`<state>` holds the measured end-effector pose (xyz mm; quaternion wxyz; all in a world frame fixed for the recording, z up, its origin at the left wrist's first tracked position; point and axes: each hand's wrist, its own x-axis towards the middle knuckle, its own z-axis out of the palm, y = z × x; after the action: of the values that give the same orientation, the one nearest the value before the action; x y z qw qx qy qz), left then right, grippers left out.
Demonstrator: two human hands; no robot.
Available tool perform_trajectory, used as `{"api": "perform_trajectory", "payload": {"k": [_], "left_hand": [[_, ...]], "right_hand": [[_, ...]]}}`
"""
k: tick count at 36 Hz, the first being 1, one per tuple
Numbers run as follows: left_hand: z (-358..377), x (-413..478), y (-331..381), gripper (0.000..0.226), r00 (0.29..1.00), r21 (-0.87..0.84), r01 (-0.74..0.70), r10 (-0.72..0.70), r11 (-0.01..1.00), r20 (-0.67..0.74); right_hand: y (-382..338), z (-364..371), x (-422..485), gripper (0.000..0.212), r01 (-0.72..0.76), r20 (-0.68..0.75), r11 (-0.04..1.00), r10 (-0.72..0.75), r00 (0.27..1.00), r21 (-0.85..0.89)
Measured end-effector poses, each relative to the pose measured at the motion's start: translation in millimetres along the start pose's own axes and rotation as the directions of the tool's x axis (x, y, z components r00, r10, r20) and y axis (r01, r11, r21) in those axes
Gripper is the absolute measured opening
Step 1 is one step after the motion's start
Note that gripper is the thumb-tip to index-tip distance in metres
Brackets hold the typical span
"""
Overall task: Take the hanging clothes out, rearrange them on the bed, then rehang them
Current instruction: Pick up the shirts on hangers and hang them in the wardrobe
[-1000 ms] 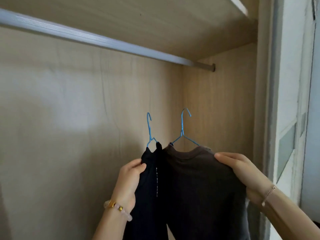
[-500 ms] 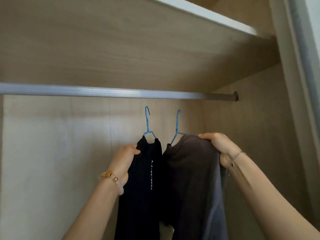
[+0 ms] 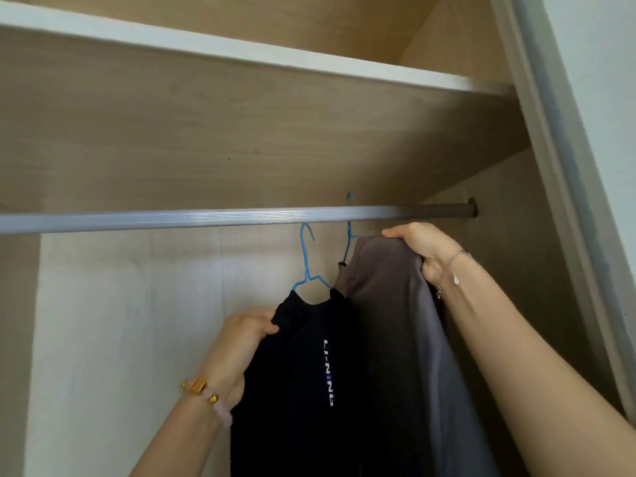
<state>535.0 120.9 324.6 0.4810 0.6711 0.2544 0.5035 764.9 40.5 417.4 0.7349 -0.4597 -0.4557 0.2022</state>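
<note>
Hands lift two shirts on blue wire hangers toward the silver metal wardrobe rail (image 3: 206,217).

Left hand (image 3: 241,342), below the rail, pinches the shoulder of the black shirt with white lettering (image 3: 303,380); its thin blue wire hanger (image 3: 307,266) has its hook just under the rail, not yet over it. Further right, the grey-brown shirt (image 3: 389,304) rides higher, its blue hanger hook (image 3: 349,215) reaching up behind the rail; whether it is seated I cannot tell. Right hand (image 3: 423,251), just beneath the rail, is closed over that shirt's shoulder. Both garments look light, soft and limp, likely to slide off thin wire, so holding cloth and hanger together at the shoulder seems wisest. The pale wooden wardrobe (image 3: 103,339) shows nothing else on the rail.
</note>
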Motion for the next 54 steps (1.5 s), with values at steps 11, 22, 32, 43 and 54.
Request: {"api": "perform_trajectory", "payload": {"k": [11,22,32,43,54], "left_hand": [[15.2,0.9,50.5,0.031,0.986,-0.034,-0.132,0.127,0.991,-0.108],[45.7,49.3,66.1,0.019,0.982,0.074,-0.056,0.068,0.996,-0.177],[61.6,32.8,22.0,0.019,0.992,0.196,-0.070,0.088,0.978,-0.086],[46.0,-11.9,-43.0,0.027,0.979,0.087,-0.179,0.187,0.980,-0.087],[47.2,-102.4,-175.4,0.032,0.984,-0.015,0.124,-0.121,0.992,0.128]], "right_hand": [[25.2,0.8,-34.5,0.014,0.143,-0.042,0.987,-0.147,0.988,-0.072],[43.4,-18.7,-45.2,0.017,0.082,-0.014,0.988,-0.085,0.996,-0.130],[49.3,-23.1,-54.8,0.024,0.117,-0.055,0.935,-0.143,0.988,-0.334],[112.0,-18.9,-102.3,0.022,0.132,-0.004,0.957,-0.138,0.990,-0.257],[255.7,-3.4,-216.4,0.055,-0.229,0.115,0.967,0.241,0.964,-0.108]]}}
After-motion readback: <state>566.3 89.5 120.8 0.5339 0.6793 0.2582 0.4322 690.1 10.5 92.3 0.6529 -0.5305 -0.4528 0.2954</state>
